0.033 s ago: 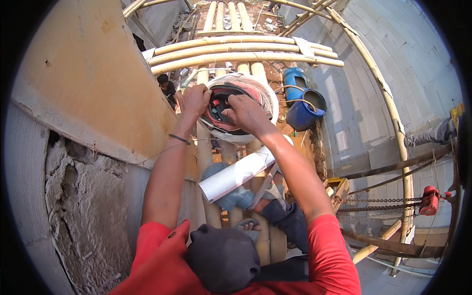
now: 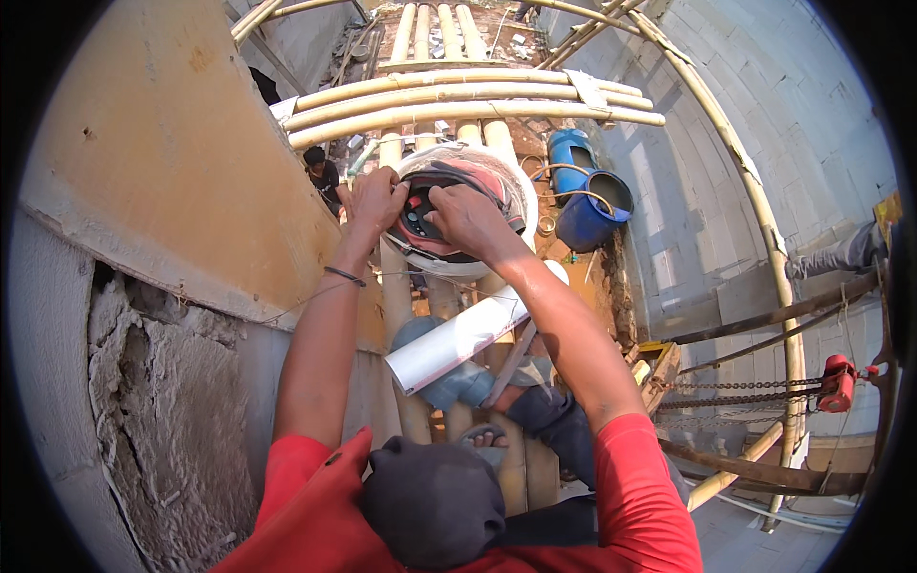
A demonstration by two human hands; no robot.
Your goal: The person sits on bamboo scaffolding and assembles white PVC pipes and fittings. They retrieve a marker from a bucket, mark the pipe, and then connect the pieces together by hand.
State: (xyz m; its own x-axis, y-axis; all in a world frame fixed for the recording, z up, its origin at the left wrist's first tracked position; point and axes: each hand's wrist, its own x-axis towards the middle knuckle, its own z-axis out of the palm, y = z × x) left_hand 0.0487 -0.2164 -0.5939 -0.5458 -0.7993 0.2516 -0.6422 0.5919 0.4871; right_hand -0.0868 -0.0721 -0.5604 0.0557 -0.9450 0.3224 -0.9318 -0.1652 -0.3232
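Note:
A white bucket (image 2: 527, 186) stands on the bamboo poles in front of me, with a red and black fabric bag (image 2: 492, 181) in its mouth. My left hand (image 2: 375, 201) is closed on the bag's left edge by the bucket rim. The fingers of my right hand (image 2: 468, 222) curl closed at the right side of the bag's opening. Between the hands, a small red piece (image 2: 414, 202) shows in the dark interior; the other contents are too small to name. Nearer to me, a white plastic pipe (image 2: 458, 339) lies slantwise over a blue-grey pipe fitting (image 2: 458, 387).
Bamboo rails (image 2: 468, 94) cross beyond the bucket. Blue barrels (image 2: 594, 215) stand below to the right. A red chain hoist (image 2: 839, 382) hangs at the right, near another person's leg (image 2: 836, 258). A co-worker (image 2: 322, 172) is lower down at the left, beside a tan panel (image 2: 162, 143).
My right hand has shifted slightly left over the bag's opening. The left hand stays at the bag's edge.

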